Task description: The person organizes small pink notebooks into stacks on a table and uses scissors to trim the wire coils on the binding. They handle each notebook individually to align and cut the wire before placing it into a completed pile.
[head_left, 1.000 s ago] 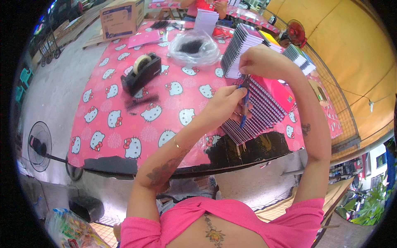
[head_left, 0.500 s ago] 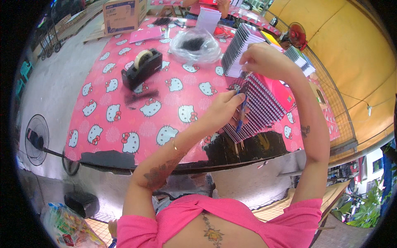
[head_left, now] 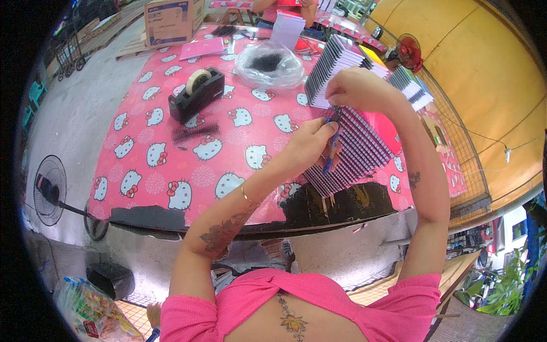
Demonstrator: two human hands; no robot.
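A stack of wire-bound notebooks (head_left: 364,151) with dark spines lies near the front right of the table. Over its left edge, my left hand (head_left: 313,142) is closed around blue-handled pliers (head_left: 329,162), whose dark jaws point away from me. Just beyond those jaws, my right hand (head_left: 359,90) is bent down with its fingers pinched together at the stack's far corner. What the right fingers hold is hidden or too small to tell. Right behind that hand stands a taller pile of notebooks (head_left: 327,68) with black bindings and white pages.
On the pink patterned tablecloth (head_left: 228,185) sit a black tape dispenser (head_left: 199,96), loose black binding coils (head_left: 195,132) and a clear plastic bag (head_left: 268,64) of dark pieces. Farther back are a pink folder (head_left: 202,48), a cardboard box (head_left: 171,23) and another person (head_left: 307,10). A red fan (head_left: 409,51) stands right.
My right hand has shifted slightly left, closer to the pliers. The left hand has tilted the pliers a little more upright and stays closed on them.
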